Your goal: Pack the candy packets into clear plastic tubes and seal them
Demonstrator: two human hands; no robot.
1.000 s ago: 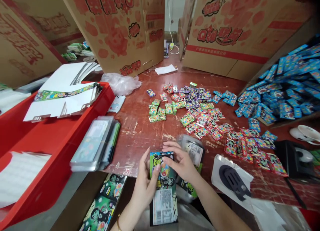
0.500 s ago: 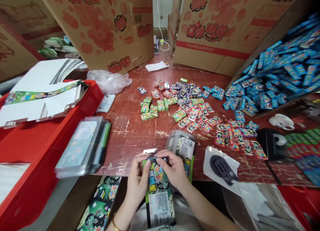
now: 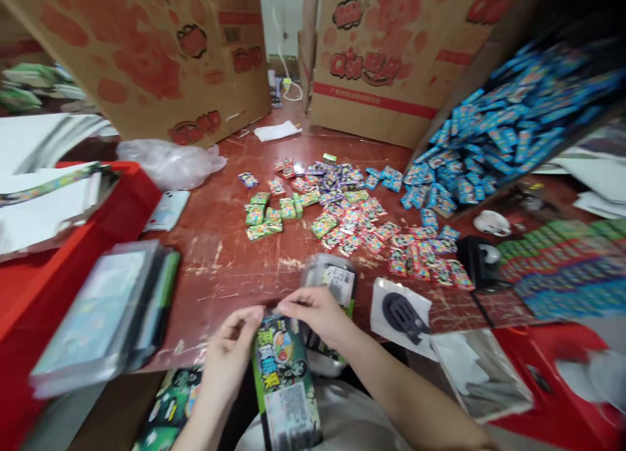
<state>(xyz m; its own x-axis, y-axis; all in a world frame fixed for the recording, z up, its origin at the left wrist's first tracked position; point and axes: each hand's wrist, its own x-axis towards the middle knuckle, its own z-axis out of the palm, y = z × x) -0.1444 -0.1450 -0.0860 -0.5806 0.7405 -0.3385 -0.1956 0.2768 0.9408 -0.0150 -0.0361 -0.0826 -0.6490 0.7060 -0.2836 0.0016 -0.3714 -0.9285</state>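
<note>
Over the last second the view has swung to the right. The red crate [image 3: 122, 203] has slid toward the left edge, and rows of green and red packs [image 3: 562, 262] have come into sight on the right. The pack [image 3: 283, 379] has been drawn back off the table [image 3: 220, 262] and now lies lengthwise over the person's lap, its top end just at the table's near edge. The grip has changed too. A second ago the left hand [image 3: 229, 353] held the pack's side and the right hand [image 3: 317, 314] lay over its top. Now both are closed on the top edge, left thumb and fingers at the left corner, right fingertips pinching just beside them. So the work looks centred on that top end, probably its flap or seal.

What the fingertips pinch is too small to tell, and the pale strip seen there half a second ago no longer shows. The right hand covers the lower part of the clear tub [image 3: 330, 278] behind the pack. The pack's lower end is blurred and runs to the bottom edge. The loose packets [image 3: 342, 210] show only as colours, and both sides of the view are smeared by motion
</note>
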